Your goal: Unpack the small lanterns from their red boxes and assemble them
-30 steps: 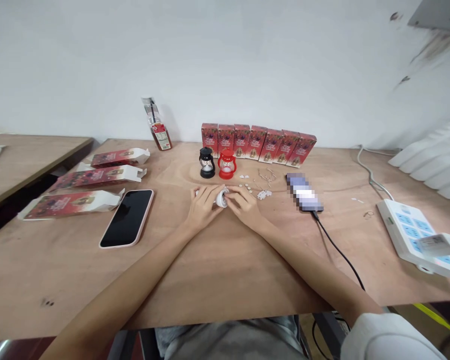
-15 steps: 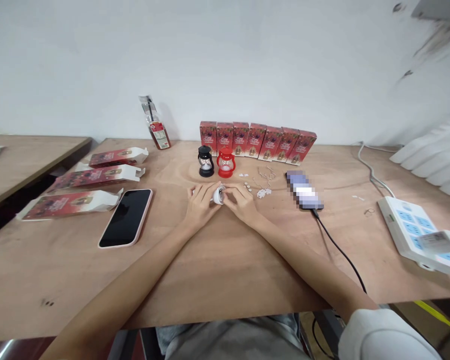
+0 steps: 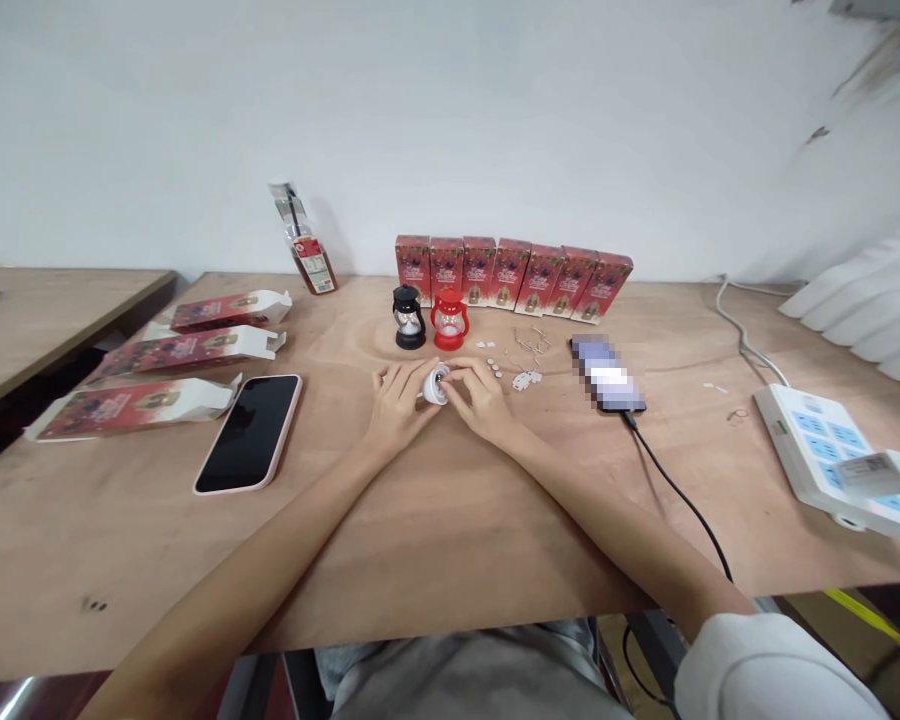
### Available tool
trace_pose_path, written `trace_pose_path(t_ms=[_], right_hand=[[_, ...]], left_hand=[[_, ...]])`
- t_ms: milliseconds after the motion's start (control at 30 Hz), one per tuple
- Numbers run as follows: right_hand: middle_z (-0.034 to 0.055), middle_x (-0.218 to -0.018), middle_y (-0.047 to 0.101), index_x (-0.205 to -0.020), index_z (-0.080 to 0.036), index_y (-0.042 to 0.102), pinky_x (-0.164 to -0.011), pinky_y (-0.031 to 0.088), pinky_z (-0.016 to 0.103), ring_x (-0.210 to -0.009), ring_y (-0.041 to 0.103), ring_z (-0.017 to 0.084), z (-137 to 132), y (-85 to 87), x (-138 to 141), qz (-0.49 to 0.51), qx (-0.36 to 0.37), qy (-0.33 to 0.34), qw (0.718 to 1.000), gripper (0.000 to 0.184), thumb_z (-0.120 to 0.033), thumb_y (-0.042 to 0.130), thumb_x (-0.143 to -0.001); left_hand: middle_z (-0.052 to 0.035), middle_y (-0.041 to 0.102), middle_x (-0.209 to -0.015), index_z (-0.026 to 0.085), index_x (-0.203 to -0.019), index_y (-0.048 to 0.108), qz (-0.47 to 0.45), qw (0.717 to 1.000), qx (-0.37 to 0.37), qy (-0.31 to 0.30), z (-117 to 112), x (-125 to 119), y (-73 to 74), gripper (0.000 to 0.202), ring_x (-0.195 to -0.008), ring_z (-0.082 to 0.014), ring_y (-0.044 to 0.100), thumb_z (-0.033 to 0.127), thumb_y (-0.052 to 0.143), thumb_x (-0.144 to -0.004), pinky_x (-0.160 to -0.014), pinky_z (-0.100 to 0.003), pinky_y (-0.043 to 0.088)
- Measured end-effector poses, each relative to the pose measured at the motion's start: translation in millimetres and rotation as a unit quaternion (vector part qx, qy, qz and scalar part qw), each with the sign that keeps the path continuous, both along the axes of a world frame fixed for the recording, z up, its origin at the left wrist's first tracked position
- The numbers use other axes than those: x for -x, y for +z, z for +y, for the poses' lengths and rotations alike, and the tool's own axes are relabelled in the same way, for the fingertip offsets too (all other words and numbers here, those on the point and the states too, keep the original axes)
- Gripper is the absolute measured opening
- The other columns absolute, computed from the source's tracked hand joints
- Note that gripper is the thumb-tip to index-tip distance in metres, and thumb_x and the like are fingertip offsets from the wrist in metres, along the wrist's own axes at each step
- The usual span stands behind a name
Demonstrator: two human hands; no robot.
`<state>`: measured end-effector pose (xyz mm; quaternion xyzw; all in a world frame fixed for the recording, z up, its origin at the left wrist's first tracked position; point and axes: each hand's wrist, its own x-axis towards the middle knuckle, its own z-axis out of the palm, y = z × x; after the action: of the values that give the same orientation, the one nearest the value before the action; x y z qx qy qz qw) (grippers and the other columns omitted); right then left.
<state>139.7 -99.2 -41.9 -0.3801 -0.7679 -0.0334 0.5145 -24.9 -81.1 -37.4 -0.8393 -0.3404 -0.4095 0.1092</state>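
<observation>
My left hand (image 3: 394,402) and my right hand (image 3: 481,396) meet at the middle of the wooden table (image 3: 435,520), fingers closed round a small white lantern piece (image 3: 435,384) held between them. Just beyond it stand a small black lantern (image 3: 409,318) and a small red lantern (image 3: 450,320). Several tiny white and metal parts (image 3: 516,365) lie scattered to the right of my right hand.
A row of red boxes (image 3: 511,272) stands by the wall. Three flattened red boxes (image 3: 165,370) and a black phone (image 3: 250,430) lie left. A second phone (image 3: 607,375) with cable lies right, then a white power strip (image 3: 832,455). A bottle (image 3: 304,245) leans on the wall.
Both hands with the white piece have shifted slightly nearer and turned it a little. Everything else on the table stays in place; the camera tilted slightly.
</observation>
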Motion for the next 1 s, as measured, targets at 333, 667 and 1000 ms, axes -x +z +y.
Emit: trace_pose_path(t_ms=[333,667,1000], right_hand=[[0.0083,-0.097,0.053,-0.088,-0.021,0.046,-0.087,0.045,0.036,-0.096,0.055,0.018,1,1.0,1,0.071,0.081,0.039,0.993,0.006,-0.024,0.042,-0.09],[-0.0016,-0.073,0.055,-0.085,-0.021,0.051,-0.063,0.046,0.025,-0.066,0.056,0.012,13,-7.8,20,0.486,0.408,0.016,0.773,0.01,-0.018,0.044,-0.079],[-0.0017,-0.05,0.049,-0.063,-0.018,0.05,-0.046,0.044,0.021,-0.049,0.047,0.01,11,7.6,24,0.537,0.578,0.092,0.608,0.016,-0.015,0.045,-0.079]], left_hand=[[-0.0113,0.066,-0.11,0.016,-0.119,0.052,-0.007,1.0,0.004,-0.001,0,0,0.2,0.04,-0.098,-0.0225,0.059,0.037,0.056,-0.085,-0.081,-0.035,0.034],[-0.012,0.068,-0.107,0.016,-0.12,0.053,-0.009,0.998,-0.034,0.042,0,-2,1.0,0.042,-0.094,-0.0231,0.061,0.036,0.059,-0.083,-0.079,-0.035,0.035],[-0.005,0.064,-0.119,0.026,-0.131,0.048,0.109,0.989,-0.093,-0.029,-9,-5,11.2,0.042,-0.115,-0.0219,0.057,0.012,0.035,-0.094,-0.095,-0.041,0.031]])
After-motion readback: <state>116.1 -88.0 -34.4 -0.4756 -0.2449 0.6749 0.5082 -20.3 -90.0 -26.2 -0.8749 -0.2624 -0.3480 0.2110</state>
